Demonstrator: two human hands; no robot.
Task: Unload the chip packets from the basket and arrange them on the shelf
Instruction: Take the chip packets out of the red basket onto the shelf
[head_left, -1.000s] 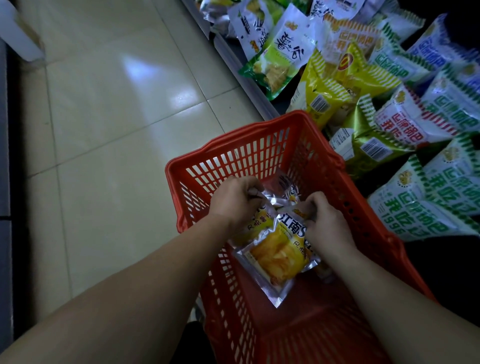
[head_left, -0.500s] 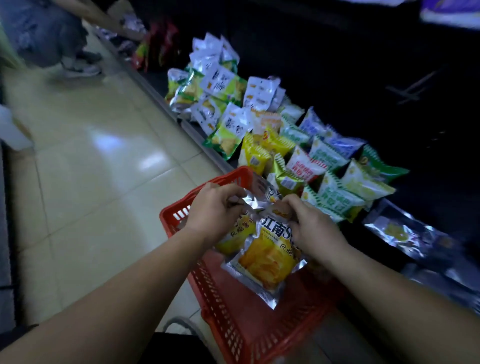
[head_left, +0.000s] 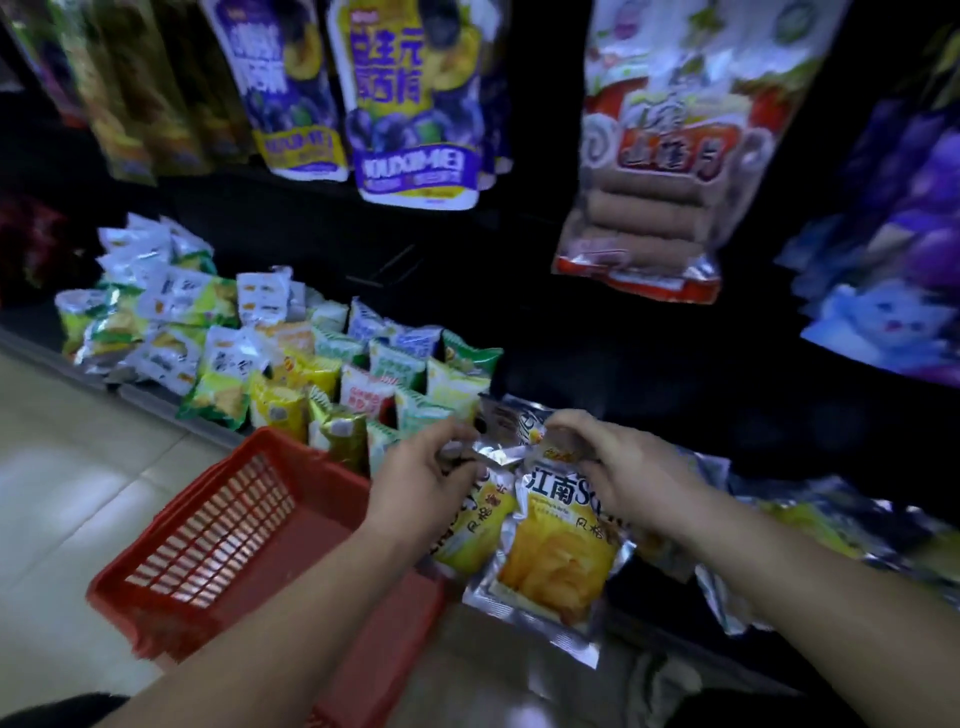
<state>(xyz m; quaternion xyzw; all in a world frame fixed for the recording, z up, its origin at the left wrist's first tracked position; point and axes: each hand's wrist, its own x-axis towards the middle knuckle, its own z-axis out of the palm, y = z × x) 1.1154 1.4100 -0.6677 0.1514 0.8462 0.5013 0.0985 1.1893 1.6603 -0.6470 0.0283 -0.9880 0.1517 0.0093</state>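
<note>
Both my hands hold a bunch of silver-and-yellow chip packets by their top edges. My left hand (head_left: 423, 480) grips the left packets (head_left: 470, 535); my right hand (head_left: 618, 467) grips the front packet (head_left: 558, 556) with blue characters. The bunch hangs above the low shelf's front edge, to the right of the red plastic basket (head_left: 218, 540), which stands on the floor and looks empty. More silver-and-yellow packets (head_left: 810, 525) lie on the dark shelf to the right, partly behind my right forearm.
Rows of small green, yellow, white and red snack bags (head_left: 291, 364) fill the low shelf at left. Large purple pouches (head_left: 410, 104) and a red-and-white pouch (head_left: 654, 171) hang above. Pale tiled floor (head_left: 67, 493) lies at left.
Both hands have lifted the packets out of the basket and carried them right, over the shelf's edge. My view has swung up from the basket to the shelf and hanging pouches.
</note>
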